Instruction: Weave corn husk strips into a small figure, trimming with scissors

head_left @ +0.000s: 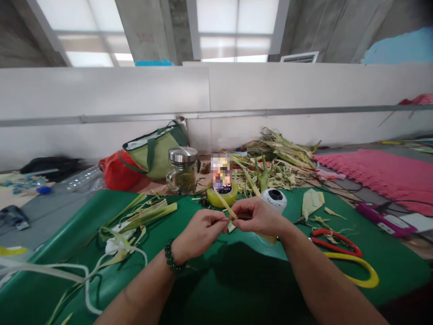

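Pale yellow strip (224,203), dark green bracelet (168,253), green mat (130,284), red handle (355,249), pink cloth (382,176)

On the mat (402,266), husk strips (154,216) lie left of the left hand (199,230) and scissors (356,251) right of the right hand (260,215), a jar (182,178) standing before a bag (160,151) beyond.

Pretty sure that's a craft workshop. Piled husks (287,155), green work mat (158,234), bare concrete walls (144,27) kinda scream it.
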The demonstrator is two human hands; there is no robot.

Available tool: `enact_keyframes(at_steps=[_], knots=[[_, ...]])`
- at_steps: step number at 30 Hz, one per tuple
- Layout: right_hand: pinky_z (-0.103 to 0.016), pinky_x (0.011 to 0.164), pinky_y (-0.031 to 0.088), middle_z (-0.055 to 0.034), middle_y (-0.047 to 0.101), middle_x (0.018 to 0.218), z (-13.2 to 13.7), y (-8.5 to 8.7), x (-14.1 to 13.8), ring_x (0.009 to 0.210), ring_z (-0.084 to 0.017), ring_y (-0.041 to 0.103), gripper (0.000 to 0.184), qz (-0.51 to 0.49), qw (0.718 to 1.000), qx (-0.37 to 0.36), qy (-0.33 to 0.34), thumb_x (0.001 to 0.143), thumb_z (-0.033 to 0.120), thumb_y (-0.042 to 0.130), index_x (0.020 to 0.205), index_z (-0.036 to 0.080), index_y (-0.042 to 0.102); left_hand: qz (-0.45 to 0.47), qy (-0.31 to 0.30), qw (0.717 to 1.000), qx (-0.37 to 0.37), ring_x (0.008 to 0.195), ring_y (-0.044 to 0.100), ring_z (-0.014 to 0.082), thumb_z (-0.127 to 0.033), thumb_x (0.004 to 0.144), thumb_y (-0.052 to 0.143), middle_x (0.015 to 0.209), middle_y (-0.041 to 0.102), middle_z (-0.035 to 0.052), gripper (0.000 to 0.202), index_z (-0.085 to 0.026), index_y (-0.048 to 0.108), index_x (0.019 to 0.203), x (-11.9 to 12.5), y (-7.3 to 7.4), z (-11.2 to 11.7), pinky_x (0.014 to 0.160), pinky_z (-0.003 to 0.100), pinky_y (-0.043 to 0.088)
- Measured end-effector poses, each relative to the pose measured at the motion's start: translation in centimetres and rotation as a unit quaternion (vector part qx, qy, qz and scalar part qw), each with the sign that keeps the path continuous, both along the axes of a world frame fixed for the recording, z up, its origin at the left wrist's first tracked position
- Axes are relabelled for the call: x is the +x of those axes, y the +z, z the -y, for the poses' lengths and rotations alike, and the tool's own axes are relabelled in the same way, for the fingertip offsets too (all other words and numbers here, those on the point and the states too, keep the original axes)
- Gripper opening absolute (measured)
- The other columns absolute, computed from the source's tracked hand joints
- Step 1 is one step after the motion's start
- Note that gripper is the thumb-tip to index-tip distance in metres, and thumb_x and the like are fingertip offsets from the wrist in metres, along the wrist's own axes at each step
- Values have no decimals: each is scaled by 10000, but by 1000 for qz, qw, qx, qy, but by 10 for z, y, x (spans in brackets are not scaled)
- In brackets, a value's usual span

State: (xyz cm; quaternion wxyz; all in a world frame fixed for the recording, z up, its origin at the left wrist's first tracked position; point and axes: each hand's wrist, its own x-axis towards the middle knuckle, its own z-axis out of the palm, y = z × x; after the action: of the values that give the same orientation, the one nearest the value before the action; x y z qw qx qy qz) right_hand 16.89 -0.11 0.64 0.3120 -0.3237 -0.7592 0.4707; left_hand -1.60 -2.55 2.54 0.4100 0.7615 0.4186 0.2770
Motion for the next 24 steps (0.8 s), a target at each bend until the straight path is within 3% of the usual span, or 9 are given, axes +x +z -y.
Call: enact_keyframes(at_steps=[8, 13, 24], knots=[[-165, 462, 319, 47, 471, 578, 1, 3, -3, 521, -67, 416, 50, 21, 998, 50, -33, 649, 135, 535, 650, 148, 583, -53, 27, 998, 35, 495, 242, 90, -309, 777, 394, 499, 232, -51, 344, -194, 269, 477, 2, -3, 3, 481, 253, 187], [-163, 463, 299, 54, 463, 570, 0, 3, 0, 516, -61, 382, 53, 42, 993, 90, -59, 646, 114, 542, 654, 145, 584, -68, 29, 997, 27, 502, 239, 90, -330, 781, 391, 508, 227, -51, 341, -193, 274, 491, -1, -2, 3, 486, 256, 181], [-168, 455, 300, 45, 476, 576, -3, 3, 3, 510, -66, 405, 39, 37, 997, 44, -51, 643, 159, 560, 662, 142, 590, -72, 12, 997, 10, 480, 258, 85, -324, 783, 409, 485, 256, -54, 346, -184, 324, 478, -4, 3, 3, 471, 249, 189]])
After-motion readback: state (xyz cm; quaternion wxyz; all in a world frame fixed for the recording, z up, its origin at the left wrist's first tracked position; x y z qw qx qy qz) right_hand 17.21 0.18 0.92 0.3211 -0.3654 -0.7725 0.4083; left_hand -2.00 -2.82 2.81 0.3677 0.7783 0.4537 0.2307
